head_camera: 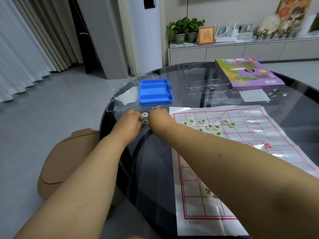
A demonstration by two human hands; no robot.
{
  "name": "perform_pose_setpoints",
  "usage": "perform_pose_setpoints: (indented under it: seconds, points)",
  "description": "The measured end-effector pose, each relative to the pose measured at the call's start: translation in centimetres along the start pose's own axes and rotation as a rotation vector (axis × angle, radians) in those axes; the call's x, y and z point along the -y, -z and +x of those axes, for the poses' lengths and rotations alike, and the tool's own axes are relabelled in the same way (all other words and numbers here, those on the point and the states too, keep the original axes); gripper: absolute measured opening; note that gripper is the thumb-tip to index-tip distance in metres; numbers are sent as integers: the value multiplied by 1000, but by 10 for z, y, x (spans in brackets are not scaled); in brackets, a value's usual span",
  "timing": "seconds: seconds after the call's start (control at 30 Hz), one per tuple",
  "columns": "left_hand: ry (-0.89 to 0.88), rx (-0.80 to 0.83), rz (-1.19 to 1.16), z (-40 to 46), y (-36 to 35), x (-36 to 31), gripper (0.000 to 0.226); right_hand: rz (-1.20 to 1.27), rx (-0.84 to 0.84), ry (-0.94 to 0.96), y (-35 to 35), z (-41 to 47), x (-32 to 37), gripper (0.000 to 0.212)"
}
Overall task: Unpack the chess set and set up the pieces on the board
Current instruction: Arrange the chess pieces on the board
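Head view. The person's left hand (129,122) and right hand (158,119) meet at the left edge of a round, dark, glossy glass table (155,161). Two small cream discs with black characters (145,118) lie between the hands. The left hand's fingers curl against the lower disc. Whether they pinch it cannot be told. The right hand's fingers point away and are hidden, so its grip cannot be told.

The board (233,152) is a thin, creased plastic sheet printed with a red grid, lying flat to the right of the hands. A loose cluster of cream discs (211,126) rests on its far rows, and one red-marked disc (208,192) lies near the right forearm.

A blue rectangular plastic case (156,91) with ribbed compartments stands open beyond the hands. A purple cardboard box (248,73) lies farther right.
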State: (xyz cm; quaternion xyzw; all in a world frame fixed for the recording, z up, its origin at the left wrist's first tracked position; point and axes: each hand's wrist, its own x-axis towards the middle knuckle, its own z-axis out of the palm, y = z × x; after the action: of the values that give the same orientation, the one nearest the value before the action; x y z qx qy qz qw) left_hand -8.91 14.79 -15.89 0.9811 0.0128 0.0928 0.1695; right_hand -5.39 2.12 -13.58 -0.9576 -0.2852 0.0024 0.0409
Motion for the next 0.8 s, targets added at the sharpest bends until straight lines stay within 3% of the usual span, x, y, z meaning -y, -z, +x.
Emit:
perform_pose_setpoints:
  seconds: [0.23, 0.37, 0.6, 0.8]
  points:
    - [3, 23, 44, -10, 4, -8, 17, -51, 6, 30, 0, -7, -1, 39]
    - [20, 14, 22, -11, 6, -12, 21, -40, -58, 46, 13, -16, -18, 29]
    - [-82, 18, -33, 9, 3, -72, 19, 213, -80, -231, 38, -50, -122, 11]
    - [-172, 106, -39, 38, -29, -148, 28, 253, -8, -381, 43, -84, -188, 19]
